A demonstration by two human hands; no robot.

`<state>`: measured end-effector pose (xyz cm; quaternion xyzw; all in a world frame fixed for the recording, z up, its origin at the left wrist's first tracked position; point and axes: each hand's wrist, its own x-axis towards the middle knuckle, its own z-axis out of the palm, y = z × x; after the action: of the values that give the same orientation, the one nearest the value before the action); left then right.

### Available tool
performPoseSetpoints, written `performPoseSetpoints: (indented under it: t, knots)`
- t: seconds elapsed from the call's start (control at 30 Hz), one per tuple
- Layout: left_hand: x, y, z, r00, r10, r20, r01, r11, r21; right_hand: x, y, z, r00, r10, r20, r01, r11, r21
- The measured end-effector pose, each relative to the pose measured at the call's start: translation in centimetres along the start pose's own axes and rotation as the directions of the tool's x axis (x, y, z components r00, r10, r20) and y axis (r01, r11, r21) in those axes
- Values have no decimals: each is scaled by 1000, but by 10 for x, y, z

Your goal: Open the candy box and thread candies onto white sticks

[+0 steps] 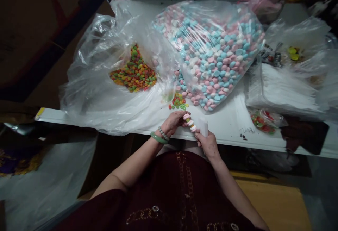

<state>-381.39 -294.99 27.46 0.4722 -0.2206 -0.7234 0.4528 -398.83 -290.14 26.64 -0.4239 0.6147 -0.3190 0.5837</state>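
Observation:
A short string of candies (192, 125), pink and white discs with yellow-orange pieces between them, runs slantwise between my hands above the table's front edge. My left hand (174, 122) pinches its upper end; a green bangle and a beaded bracelet circle that wrist. Closed at the lower end is my right hand (208, 144), with a small white translucent piece (203, 127) standing up beside its thumb. Whether that piece is a bag or paper, I cannot tell. Just beyond my left hand lies a small pile of ring candies (179, 101), red, green and yellow.
A large clear bag of pink, blue and white candies (211, 58) fills the table's middle. Left of it, an open plastic bag (89, 69) holds many small ring candies (136, 72). At right are stacked white sleeves (285, 83), a small candy packet (265, 120) and a dark phone-like object (307, 136).

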Motion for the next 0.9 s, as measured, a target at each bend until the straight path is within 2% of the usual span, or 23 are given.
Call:
performPoseSetpoints:
  t: [0.07, 0.13, 0.27, 0.43, 0.77, 0.83, 0.9]
  knots:
    - [0, -4, 0, 1000, 21, -16, -21, 1000, -13, -1, 1, 3, 999, -3, -34, 3, 1000, -3]
    - [-1, -11, 1, 992, 87, -89, -86, 996, 16, 0, 3, 7, 999, 1, -45, -2, 1000, -3]
    - [-3, -28, 6, 954, 217, -208, -193, 972, 133, 7, 11, 13, 997, 6, -75, -7, 1000, -7]
    - [-1, -34, 10, 934, 218, -282, -165, 966, 200, 19, 19, 15, 994, -58, -89, 53, 997, -54]
    - [1, -23, 14, 960, 123, -251, -95, 988, 121, 18, 13, 17, 996, -89, -24, 90, 992, 89]
    - [0, -20, 15, 978, 52, -204, -51, 999, 13, 14, 11, 16, 997, -79, -1, 79, 990, 117]
    - [-1, -16, 16, 995, -10, -97, -5, 988, -157, 12, 9, 16, 998, -67, 0, 66, 986, 152]
